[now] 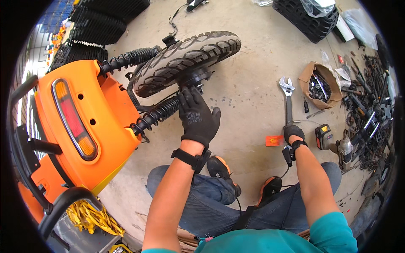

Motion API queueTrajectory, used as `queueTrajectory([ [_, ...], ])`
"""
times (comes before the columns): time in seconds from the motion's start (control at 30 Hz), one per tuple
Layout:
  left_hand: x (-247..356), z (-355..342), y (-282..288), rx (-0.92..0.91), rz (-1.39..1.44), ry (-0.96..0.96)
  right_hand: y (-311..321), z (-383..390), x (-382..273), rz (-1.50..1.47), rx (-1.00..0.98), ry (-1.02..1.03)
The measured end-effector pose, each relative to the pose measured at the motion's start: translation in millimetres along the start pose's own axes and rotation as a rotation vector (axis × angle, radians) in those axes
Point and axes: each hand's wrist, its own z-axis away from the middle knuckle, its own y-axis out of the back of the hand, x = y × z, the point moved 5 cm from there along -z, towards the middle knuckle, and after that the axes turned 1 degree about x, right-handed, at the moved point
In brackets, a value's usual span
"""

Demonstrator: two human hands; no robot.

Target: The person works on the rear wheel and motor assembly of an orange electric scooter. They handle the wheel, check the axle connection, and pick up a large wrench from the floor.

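My left hand (198, 119), in a black work glove, reaches to the hub (196, 77) of a knobbly-tyred wheel (181, 63). Its fingers are stretched out over the axle end, beside the lower end of the near coil-spring shock absorber (159, 113); the fingertips partly hide what they touch. The thumb stands apart. Low over the floor on the right, my right hand (294, 133), also gloved, is closed round the handle of a large adjustable wrench (288, 105), whose jaws point away from me. The wheel belongs to an orange vehicle body (112, 139) with a tail light (74, 120).
A cordless impact wrench (345, 151) with its battery (323, 137) lies right of my right hand. Beyond it, a cardboard box (325, 86) holds metal parts. Loose hardware (367, 101) is heaped at far right. An orange card (274, 141) lies on the floor. Black crates (310, 19) stand farther off.
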Motion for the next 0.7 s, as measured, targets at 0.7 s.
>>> queueTrajectory([
  [0.7,18.6,-23.4,-2.1,-0.082,0.063,0.065,4.6,-1.5,-4.2,0.056,-0.129,-0.046],
])
